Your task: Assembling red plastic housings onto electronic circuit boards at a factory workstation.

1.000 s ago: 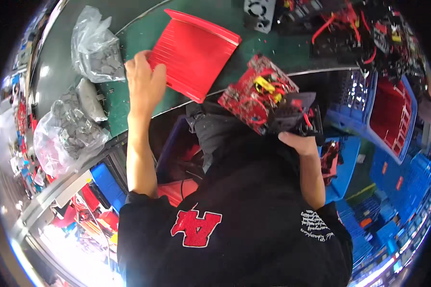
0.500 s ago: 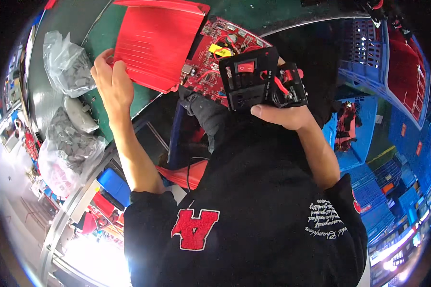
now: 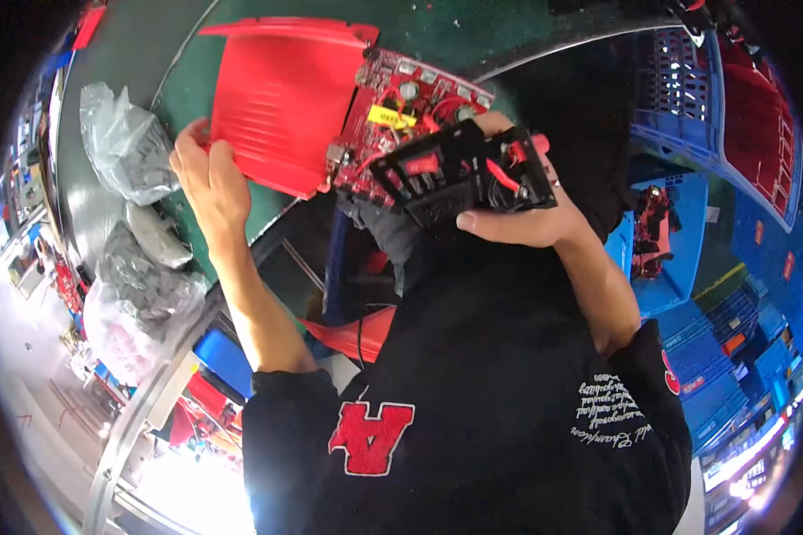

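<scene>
My left hand grips the left edge of a ribbed red metal housing, its fingertips partly hidden at the edge. Beside the housing, and seemingly joined to it, lies a red circuit board with wires and a yellow label. My right hand is closed around a black end panel at the board's lower right, thumb on the near side and fingers reaching behind. The panel is tilted, and red and black wires show in its open right section. The whole assembly is held over the bench edge and my lap.
Clear plastic bags of grey parts lie on the green bench at the left, with another bag nearer. To the right stand a blue crate with red panels and a blue bin holding red-and-black parts.
The black panel has tipped in my right hand, so its face with the red switch is now seen at a slant. The housing and board have shifted slightly left and down.
</scene>
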The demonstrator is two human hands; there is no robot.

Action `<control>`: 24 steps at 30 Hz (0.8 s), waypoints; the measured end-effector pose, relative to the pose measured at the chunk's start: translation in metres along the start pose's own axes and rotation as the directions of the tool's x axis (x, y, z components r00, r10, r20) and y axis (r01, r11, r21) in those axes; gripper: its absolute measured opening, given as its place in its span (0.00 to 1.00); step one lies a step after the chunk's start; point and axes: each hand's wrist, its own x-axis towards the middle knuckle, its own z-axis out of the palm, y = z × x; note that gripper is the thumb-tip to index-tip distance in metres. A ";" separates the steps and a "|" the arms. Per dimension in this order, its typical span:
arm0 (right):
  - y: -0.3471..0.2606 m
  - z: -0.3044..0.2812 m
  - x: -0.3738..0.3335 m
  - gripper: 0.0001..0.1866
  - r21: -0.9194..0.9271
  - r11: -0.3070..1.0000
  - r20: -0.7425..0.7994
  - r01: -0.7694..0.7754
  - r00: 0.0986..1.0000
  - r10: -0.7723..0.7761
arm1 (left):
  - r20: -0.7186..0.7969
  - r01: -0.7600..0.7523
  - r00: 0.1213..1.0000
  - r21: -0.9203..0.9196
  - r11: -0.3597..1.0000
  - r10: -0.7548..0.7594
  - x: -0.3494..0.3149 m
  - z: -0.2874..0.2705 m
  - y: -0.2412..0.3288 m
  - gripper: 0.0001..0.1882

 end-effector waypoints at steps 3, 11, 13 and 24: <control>-0.002 0.003 0.000 0.30 -0.006 0.998 -0.008 0.057 0.998 -0.057 | 0.024 -0.072 0.997 0.034 0.997 0.071 -0.003 -0.001 0.004 0.23; -0.003 0.001 0.000 0.30 0.040 0.999 -0.011 0.010 1.000 -0.010 | 0.029 0.013 0.999 0.008 1.000 -0.013 0.000 -0.003 0.009 0.24; -0.002 -0.001 0.001 0.30 0.015 1.000 0.002 0.025 1.000 -0.025 | 0.041 0.009 0.999 0.013 1.000 -0.010 0.000 -0.002 0.009 0.24; -0.006 -0.009 0.008 0.29 -0.009 0.998 0.090 0.059 0.994 -0.058 | 0.052 0.015 0.999 0.017 1.000 -0.016 0.001 -0.004 0.008 0.24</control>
